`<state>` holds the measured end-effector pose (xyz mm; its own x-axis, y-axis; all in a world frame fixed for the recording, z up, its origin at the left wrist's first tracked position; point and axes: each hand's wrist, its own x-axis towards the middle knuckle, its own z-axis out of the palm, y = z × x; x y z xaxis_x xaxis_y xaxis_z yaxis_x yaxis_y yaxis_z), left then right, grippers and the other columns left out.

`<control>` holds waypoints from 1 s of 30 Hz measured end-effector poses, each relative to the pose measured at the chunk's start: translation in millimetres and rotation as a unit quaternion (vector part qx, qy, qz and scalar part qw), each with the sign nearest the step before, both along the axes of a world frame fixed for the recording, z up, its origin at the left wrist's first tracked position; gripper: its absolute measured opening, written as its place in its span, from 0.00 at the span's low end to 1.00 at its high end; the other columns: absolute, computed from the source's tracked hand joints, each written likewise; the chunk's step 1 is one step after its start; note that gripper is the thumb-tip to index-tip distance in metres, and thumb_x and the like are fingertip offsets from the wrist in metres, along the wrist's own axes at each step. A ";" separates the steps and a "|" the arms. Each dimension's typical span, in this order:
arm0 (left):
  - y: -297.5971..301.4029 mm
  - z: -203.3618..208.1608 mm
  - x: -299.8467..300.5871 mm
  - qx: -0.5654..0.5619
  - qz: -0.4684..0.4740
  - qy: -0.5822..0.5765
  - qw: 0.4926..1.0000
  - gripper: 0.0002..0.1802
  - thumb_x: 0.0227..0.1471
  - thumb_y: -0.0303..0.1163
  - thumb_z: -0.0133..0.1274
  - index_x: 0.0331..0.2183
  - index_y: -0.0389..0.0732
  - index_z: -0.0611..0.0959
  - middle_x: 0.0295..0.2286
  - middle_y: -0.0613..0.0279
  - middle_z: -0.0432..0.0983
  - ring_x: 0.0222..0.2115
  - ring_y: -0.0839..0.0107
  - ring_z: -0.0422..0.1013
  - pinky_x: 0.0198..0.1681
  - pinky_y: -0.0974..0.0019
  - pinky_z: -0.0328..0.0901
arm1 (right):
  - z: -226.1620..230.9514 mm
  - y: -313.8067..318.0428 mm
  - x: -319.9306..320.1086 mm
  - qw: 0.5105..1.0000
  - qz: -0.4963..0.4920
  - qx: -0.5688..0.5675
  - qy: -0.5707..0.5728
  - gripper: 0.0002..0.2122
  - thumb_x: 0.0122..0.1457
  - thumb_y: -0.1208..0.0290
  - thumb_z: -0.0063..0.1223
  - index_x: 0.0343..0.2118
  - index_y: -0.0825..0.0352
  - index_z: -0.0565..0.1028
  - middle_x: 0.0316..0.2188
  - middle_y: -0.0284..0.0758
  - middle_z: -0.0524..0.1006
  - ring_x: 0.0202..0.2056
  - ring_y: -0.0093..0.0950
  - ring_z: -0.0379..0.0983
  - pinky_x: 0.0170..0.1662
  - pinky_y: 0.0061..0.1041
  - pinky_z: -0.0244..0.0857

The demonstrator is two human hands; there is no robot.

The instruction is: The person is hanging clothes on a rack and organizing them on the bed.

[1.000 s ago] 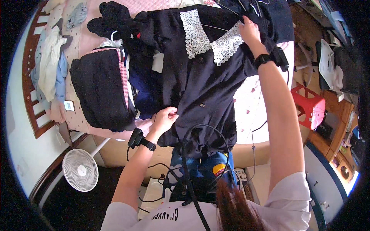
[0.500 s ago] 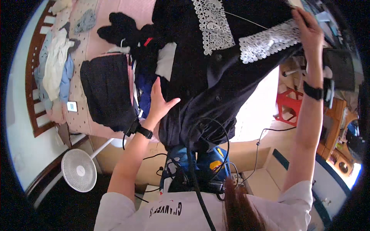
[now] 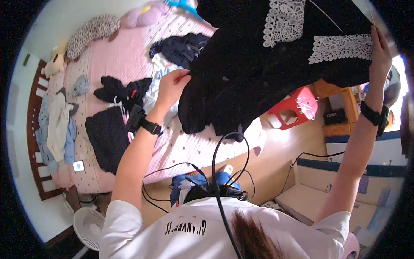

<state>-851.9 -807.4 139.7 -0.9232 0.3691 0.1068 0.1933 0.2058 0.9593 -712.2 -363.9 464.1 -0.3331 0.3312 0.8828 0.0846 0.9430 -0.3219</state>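
Note:
A large black garment (image 3: 241,82) with a white lace collar hangs spread between my two hands above the bed. One lace collar panel (image 3: 284,21) lies near its top; the other lace panel (image 3: 343,48) is beside my right hand. My left hand (image 3: 173,88) is closed, pinching the garment's left edge. At the upper right, my right hand (image 3: 381,54) grips the garment by the end of the lace panel. A thin pale cord (image 3: 325,15) crosses the black cloth between the panels. The garment's lower end bunches in dark folds in front of me.
On the pink bed (image 3: 116,52) lie a folded black cloth (image 3: 105,138), a black bundle (image 3: 120,90), dark navy clothing (image 3: 181,48) and a pile of light clothes (image 3: 58,129). A red plastic stool (image 3: 297,108) stands right of the bed. A white fan (image 3: 89,226) stands lower left; black cables hang before me.
My left hand has gone from open beside the garment to pinching its edge. The garment has risen and moved right with my right hand, showing more of the bed. My view has shifted.

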 end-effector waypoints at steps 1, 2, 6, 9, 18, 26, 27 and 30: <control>11.7 19.8 4.1 0.084 -0.023 -0.020 0.996 0.10 0.50 0.28 0.57 0.37 0.36 0.81 0.30 0.67 0.78 0.30 0.80 0.71 0.36 0.76 0.65 | 11.7 3.6 17.7 0.998 0.057 0.021 0.005 0.14 0.58 0.63 0.54 0.46 0.58 0.77 0.43 0.30 0.78 0.44 0.16 0.71 0.48 0.16 0.61; 20.9 45.8 8.0 0.121 -0.013 0.011 0.993 0.15 0.50 0.25 0.57 0.43 0.38 0.78 0.35 0.68 0.76 0.35 0.80 0.71 0.40 0.76 0.66 | 24.0 2.6 39.1 0.995 0.092 0.014 0.018 0.14 0.57 0.63 0.55 0.45 0.59 0.77 0.42 0.30 0.78 0.44 0.16 0.71 0.48 0.16 0.62; 66.2 177.7 33.0 0.135 0.052 0.425 0.893 0.24 0.49 0.29 0.57 0.50 0.37 0.73 0.45 0.55 0.72 0.45 0.65 0.68 0.47 0.68 0.63 | 52.2 -6.8 114.4 0.998 0.038 -0.045 0.005 0.13 0.57 0.66 0.55 0.45 0.64 0.77 0.36 0.30 0.77 0.40 0.17 0.70 0.46 0.14 0.59; 105.4 271.4 72.1 0.155 0.058 0.620 0.767 0.26 0.48 0.36 0.59 0.49 0.40 0.73 0.45 0.53 0.71 0.46 0.57 0.66 0.50 0.61 0.59 | 61.7 -10.2 158.0 0.998 0.043 0.049 -0.019 0.11 0.56 0.71 0.55 0.41 0.65 0.78 0.35 0.37 0.79 0.38 0.23 0.73 0.45 0.17 0.63; 199.6 320.1 157.6 0.046 -0.188 0.472 0.860 0.15 0.54 0.34 0.53 0.44 0.40 0.80 0.33 0.63 0.80 0.31 0.81 0.70 0.34 0.74 0.66 | 57.9 12.9 244.5 0.976 0.164 0.082 -0.119 0.10 0.57 0.68 0.55 0.40 0.64 0.79 0.31 0.31 0.79 0.34 0.18 0.72 0.41 0.18 0.65; 256.3 310.2 202.1 0.051 -0.297 0.461 0.835 0.13 0.52 0.32 0.55 0.40 0.39 0.82 0.31 0.59 0.81 0.29 0.79 0.74 0.32 0.72 0.68 | 40.7 70.8 279.7 0.978 0.088 0.026 -0.189 0.18 0.60 0.57 0.49 0.43 0.68 0.77 0.35 0.33 0.79 0.37 0.20 0.72 0.42 0.21 0.65; 261.2 308.8 203.8 0.061 -0.255 0.484 0.835 0.12 0.52 0.31 0.55 0.40 0.39 0.82 0.31 0.59 0.81 0.30 0.76 0.76 0.34 0.72 0.69 | 32.7 73.8 278.8 0.979 0.056 0.000 -0.195 0.20 0.60 0.54 0.49 0.44 0.68 0.76 0.35 0.36 0.80 0.37 0.23 0.74 0.43 0.24 0.66; 266.4 305.3 203.9 0.044 -0.185 0.538 0.821 0.13 0.52 0.31 0.56 0.40 0.37 0.82 0.33 0.58 0.80 0.32 0.75 0.76 0.34 0.73 0.68 | 11.9 81.7 297.2 0.965 0.097 -0.016 -0.242 0.22 0.61 0.53 0.46 0.46 0.68 0.75 0.39 0.37 0.79 0.40 0.25 0.73 0.48 0.23 0.63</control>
